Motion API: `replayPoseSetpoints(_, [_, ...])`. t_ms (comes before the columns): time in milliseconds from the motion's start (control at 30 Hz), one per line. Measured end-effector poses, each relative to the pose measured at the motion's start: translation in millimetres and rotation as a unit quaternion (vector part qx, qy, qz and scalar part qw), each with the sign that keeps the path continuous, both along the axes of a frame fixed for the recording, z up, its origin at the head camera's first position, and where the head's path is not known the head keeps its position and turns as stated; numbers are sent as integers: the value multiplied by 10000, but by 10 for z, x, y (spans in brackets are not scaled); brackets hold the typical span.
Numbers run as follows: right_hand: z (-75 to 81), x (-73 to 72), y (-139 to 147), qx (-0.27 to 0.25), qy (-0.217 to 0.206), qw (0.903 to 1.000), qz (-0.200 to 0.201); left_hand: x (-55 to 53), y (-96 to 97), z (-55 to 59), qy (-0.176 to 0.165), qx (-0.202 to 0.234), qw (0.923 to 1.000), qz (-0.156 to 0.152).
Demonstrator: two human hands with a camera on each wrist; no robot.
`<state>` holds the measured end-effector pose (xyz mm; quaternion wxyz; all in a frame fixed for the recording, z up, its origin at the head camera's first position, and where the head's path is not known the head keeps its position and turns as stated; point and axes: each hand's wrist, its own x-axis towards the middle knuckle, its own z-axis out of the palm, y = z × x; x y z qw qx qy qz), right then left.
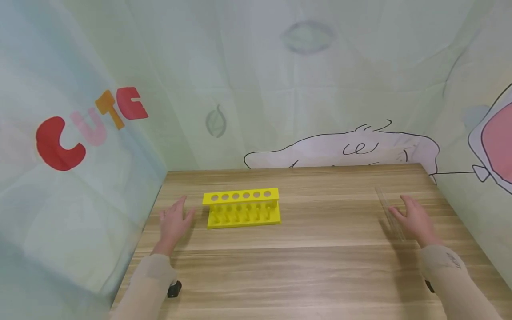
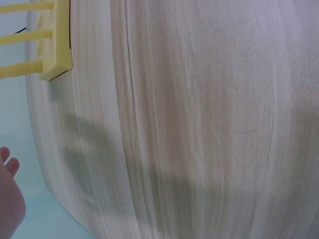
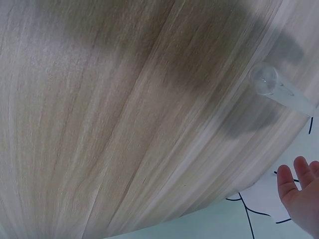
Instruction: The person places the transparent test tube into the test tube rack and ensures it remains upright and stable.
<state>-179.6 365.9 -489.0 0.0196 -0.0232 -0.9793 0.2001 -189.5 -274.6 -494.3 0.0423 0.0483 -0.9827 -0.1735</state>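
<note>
A yellow test tube rack (image 1: pixel 242 201), with a row of round holes along its top plate, stands left of centre on the wooden table. My left hand (image 1: pixel 174 224) hovers just left of it, fingers relaxed and holding nothing. In the left wrist view the corner of the rack's base (image 2: pixel 60 55) shows at upper left. On the right, a clear test tube (image 1: pixel 395 224) lies slanting on the table. My right hand (image 1: pixel 416 222) is beside it, thumb and fingers spread, the thumb overlapping the tube in the head view. The right wrist view shows the tube's open mouth (image 3: pixel 264 78) apart from the loose fingers (image 3: pixel 287 184).
The wood-grain table (image 1: pixel 320 266) ends at a back edge against a hanging printed cloth (image 1: pixel 256 89). More cloth (image 1: pixel 52 213) with coloured letters hangs along the left side. A pink balloon print (image 1: pixel 498 138) is on the right.
</note>
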Motion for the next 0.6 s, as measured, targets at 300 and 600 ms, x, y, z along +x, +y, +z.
replayPoseSetpoints(300, [-12, -25, -37, -141, -62, 9998, -117, -38, 60, -35, 130, 363, 9993, 3])
replayPoseSetpoints(600, [-29, -42, -77, -262, -101, 9994, -179, -55, 154, -46, 360, 819, 9959, 102])
